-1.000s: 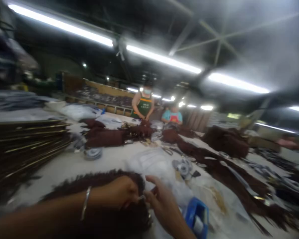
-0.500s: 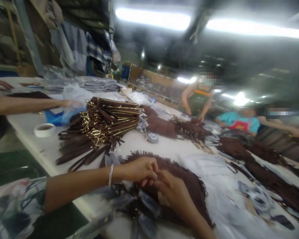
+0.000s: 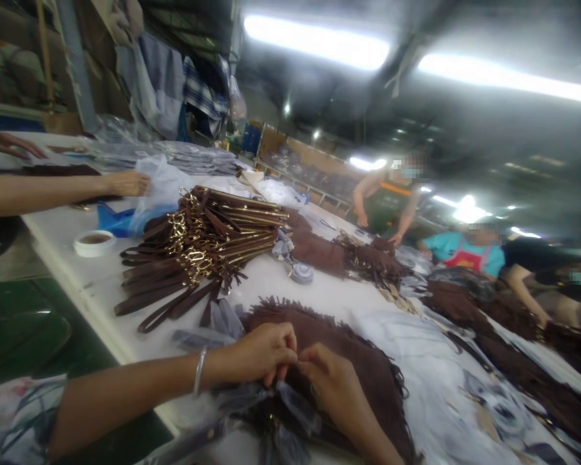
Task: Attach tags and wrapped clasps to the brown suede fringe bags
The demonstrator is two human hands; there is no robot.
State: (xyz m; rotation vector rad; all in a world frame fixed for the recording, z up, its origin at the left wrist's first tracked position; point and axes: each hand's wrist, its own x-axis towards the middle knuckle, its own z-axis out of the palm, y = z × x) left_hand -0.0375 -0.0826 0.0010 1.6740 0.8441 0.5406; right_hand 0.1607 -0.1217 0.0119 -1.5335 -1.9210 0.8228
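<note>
My left hand and my right hand meet fingertip to fingertip over a brown fringed piece lying on the white table. Both hands have their fingers curled in a pinch; what they pinch is too small to make out. A silver bangle sits on my left wrist. Crumpled clear plastic wrap lies just under and in front of my hands.
A stack of brown straps with gold buckles lies to the left, a tape roll beyond it. Another person's arm reaches over a plastic bag at the far left. More brown fringed pieces and several people stand along the table's far side.
The view swung left and down, bringing the strap stack and tape roll into sight. My hands stay pinched together over the fringed piece, barely shifted.
</note>
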